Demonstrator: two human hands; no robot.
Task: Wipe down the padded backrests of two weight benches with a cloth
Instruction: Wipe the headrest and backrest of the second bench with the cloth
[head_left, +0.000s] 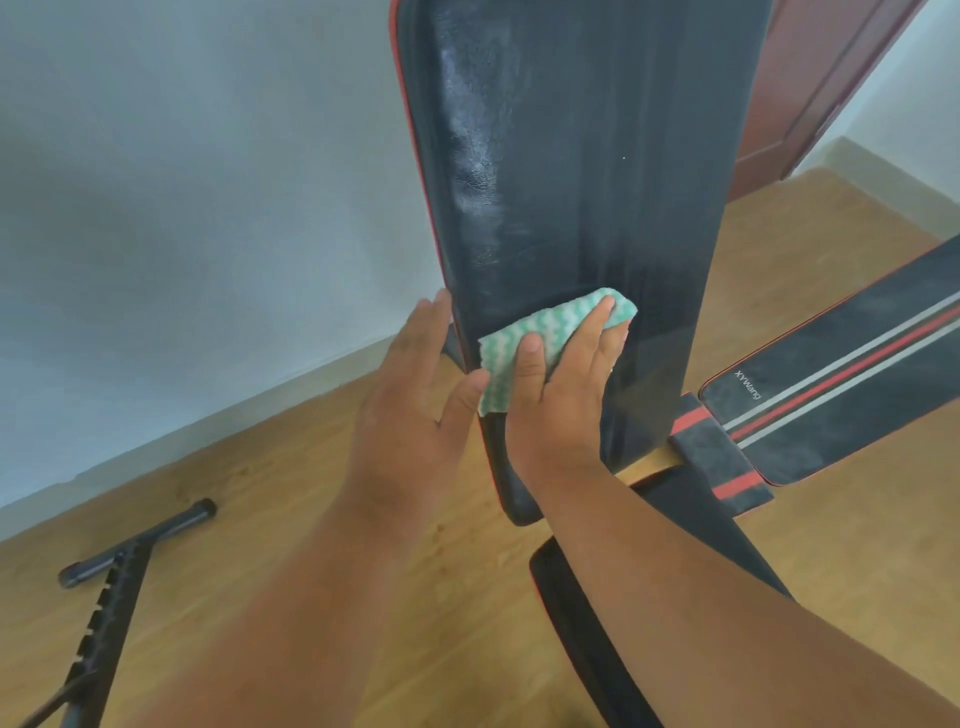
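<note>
My right hand (561, 384) presses the cloth (524, 338), fingers flat, low on the upright backrest (582, 156); unwiped length runs upward. Left hand (415, 384) open, steadying its edge.

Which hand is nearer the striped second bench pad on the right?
Right. The right hand presses the green cloth on the upright backrest, on the side toward the striped pad. The left hand holds the backrest's far edge, further away.
</note>
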